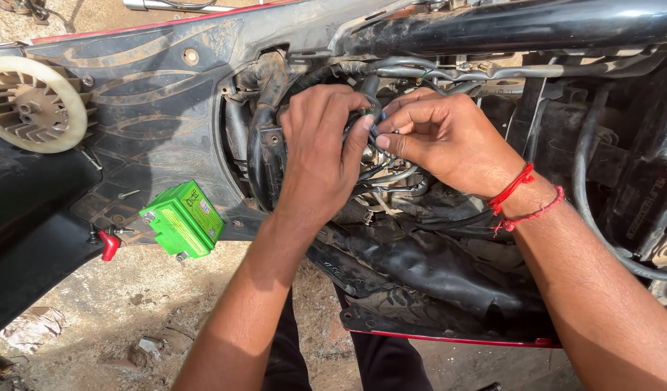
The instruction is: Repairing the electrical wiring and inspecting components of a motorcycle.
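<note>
Closely
Left hand (320,148): grip pinching thin wires (380,130) inside opened scooter body (152,94).
Right hand (442,141): grip pinching same wires.
Nearby: green battery (182,219), cream fan wheel (30,103).

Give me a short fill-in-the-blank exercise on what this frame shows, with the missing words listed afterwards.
1. Both hands, the left hand and the right hand, work at a bundle of ____ inside the opened scooter body.
2. The small battery resting on the footboard is ____ in colour.
3. A thread band of ____ colour circles the right wrist.
4. The round cream fan wheel lies to the ____ of the hands.

Missing words: wires; green; red; left
</note>
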